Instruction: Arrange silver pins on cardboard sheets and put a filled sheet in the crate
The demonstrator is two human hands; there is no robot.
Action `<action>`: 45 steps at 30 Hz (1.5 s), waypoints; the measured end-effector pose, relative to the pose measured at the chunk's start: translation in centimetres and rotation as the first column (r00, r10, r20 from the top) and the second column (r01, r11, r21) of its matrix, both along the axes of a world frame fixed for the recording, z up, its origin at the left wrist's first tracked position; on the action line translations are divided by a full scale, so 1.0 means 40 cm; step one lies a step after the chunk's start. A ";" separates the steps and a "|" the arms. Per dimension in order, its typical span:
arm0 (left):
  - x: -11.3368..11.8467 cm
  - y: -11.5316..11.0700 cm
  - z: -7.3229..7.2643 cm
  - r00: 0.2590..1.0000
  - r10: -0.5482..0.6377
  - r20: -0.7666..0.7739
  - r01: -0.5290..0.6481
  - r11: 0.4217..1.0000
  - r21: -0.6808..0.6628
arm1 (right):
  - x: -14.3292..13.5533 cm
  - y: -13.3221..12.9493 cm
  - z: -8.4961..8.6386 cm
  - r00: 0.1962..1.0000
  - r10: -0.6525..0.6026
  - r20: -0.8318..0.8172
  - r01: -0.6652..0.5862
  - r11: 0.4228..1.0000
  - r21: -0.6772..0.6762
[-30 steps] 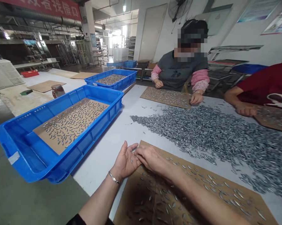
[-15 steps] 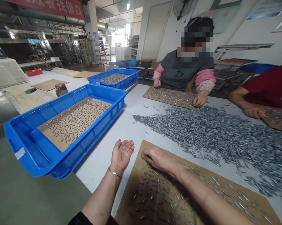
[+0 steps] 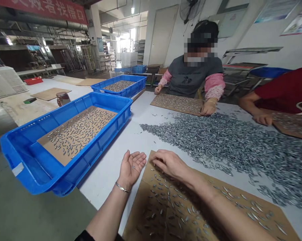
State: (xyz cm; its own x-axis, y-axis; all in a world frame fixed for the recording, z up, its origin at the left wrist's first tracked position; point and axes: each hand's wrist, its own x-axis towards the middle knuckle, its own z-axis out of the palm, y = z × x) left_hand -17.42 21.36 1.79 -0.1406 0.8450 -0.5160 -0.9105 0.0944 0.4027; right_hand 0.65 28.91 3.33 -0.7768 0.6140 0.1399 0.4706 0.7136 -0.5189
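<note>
My left hand (image 3: 132, 169) is palm up, its fingers slightly cupped. One small silver spindle-shaped piece (image 3: 133, 167) rests in the palm. Just to its right, my right hand (image 3: 169, 163) bends palm down over the far left corner of a brown cardboard sheet (image 3: 143, 194). Its thumb and forefinger come close together; whatever lies between them is too small to make out. Many silver pieces (image 3: 169, 197) lie apart from one another across this sheet, partly hidden under my right forearm. Past the sheet, a wide heap of the same pieces (image 3: 223, 140) covers the white table (image 3: 120, 154).
Left of my hands stands a blue plastic tray (image 3: 108, 142) holding a cardboard sheet covered with pieces. A second blue tray (image 3: 138, 87) sits behind it. A brown mug (image 3: 63, 99) stands nearby. Across the heap, a co-worker (image 3: 194, 73) and another person in red (image 3: 281, 90) have cardboard sheets.
My right hand has lifted slightly and its fingers have shifted at the sheet's corner. My left hand has come a little closer to the sheet. The camera view has turned slightly.
</note>
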 end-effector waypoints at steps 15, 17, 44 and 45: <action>0.026 -0.017 -0.004 0.989 -0.019 -0.146 0.028 0.998 0.055 | -0.152 -0.181 -0.072 0.991 -0.127 -0.030 0.130 0.973 0.189; 0.026 -0.017 -0.006 0.988 -0.036 -0.149 0.044 0.998 0.048 | -0.141 -0.163 -0.072 0.991 -0.111 -0.080 0.117 0.990 0.084; -0.008 0.002 -0.036 0.996 -0.050 -0.080 0.043 0.996 -0.082 | 0.003 0.194 -0.073 0.910 -0.249 0.332 0.317 0.933 -0.169; -0.009 0.002 -0.035 0.996 -0.047 -0.082 0.040 0.996 -0.084 | 0.014 0.197 -0.065 0.907 -0.268 0.324 0.329 0.932 -0.150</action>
State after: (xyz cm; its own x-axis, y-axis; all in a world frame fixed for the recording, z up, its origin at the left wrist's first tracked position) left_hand -17.77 21.43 0.41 -0.1501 0.8065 -0.5719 -0.8681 0.1694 0.4666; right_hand 1.19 36.81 0.73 -0.5391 0.8149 -0.2129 0.7979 0.4131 -0.4390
